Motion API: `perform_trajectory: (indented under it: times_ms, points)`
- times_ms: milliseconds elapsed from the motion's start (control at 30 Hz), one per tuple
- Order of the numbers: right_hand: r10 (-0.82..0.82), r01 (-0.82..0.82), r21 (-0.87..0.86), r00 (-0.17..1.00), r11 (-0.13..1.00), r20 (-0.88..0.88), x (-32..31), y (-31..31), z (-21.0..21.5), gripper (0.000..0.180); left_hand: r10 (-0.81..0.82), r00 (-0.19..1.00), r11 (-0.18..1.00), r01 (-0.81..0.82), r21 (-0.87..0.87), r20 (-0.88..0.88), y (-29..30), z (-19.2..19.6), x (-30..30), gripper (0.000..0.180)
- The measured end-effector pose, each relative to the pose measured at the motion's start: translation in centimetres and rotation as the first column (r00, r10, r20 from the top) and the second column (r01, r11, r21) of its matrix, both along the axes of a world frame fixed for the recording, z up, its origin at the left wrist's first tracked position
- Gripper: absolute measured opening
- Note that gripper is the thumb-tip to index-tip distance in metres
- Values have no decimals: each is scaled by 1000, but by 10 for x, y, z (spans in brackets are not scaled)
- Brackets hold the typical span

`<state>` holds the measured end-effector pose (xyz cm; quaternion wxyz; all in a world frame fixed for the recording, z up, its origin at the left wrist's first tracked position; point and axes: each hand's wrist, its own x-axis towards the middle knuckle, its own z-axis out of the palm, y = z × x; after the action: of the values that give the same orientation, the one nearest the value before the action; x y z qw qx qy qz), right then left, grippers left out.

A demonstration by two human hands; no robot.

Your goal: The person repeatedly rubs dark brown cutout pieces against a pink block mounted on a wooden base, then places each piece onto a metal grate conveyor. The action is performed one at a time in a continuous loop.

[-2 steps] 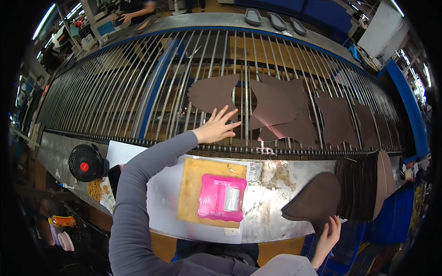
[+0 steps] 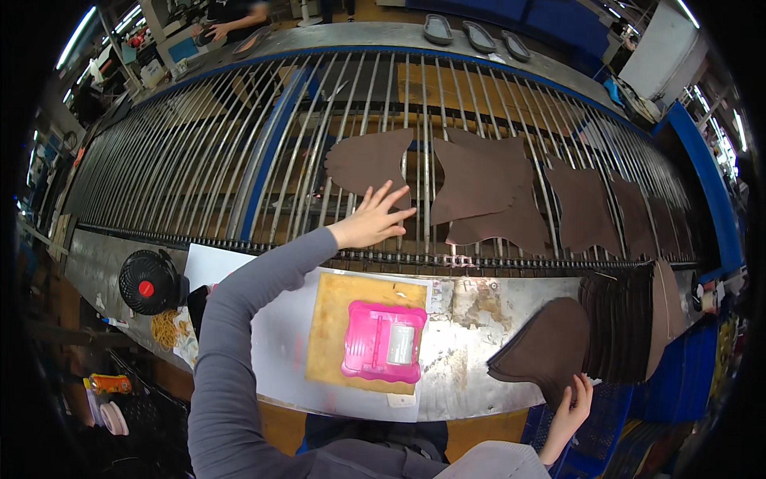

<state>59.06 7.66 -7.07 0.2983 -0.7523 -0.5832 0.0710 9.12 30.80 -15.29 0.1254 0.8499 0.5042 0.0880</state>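
My left hand (image 2: 373, 220) reaches over the roller-like metal rods with its fingers spread, at the lower edge of a dark brown cut sheet piece (image 2: 371, 161). The fingertips overlap this piece; whether they press on it I cannot tell. At the lower right, my right hand (image 2: 570, 409) has its fingers bent around the near end of a fanned stack of brown cut pieces (image 2: 550, 343). More brown pieces (image 2: 483, 177) lie on the rods to the right, some overlapping. Beside the fanned stack stands a thicker pile of dark pieces (image 2: 618, 327).
In front of me, a pink plastic case (image 2: 367, 342) sits on a yellowish board (image 2: 327, 359) over white sheets. A black fan (image 2: 149, 283) and rubber bands (image 2: 165, 328) are at the left. Shoe-sole-shaped trays (image 2: 479, 37) line the far ledge. Another person's hand (image 2: 217, 32) shows at the far left.
My left hand has shifted very slightly left. A pinkish light patch on the overlapping brown pieces is gone. My right hand stays at the stack.
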Motion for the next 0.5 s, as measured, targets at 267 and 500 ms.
perform_trajectory:
  times_ms: [267, 500]
  points:
    - [-207, 206, 23, 976, 978, 61, 86, 23, -97, 49, 391, 686, 918, -248, -308, 613, -143, 84, -43, 62]
    - [-250, 258, -126, 965, 958, 79, 94, 47, -102, 56, 735, 213, 672, -352, -651, 644, -308, 46, 6, 71]
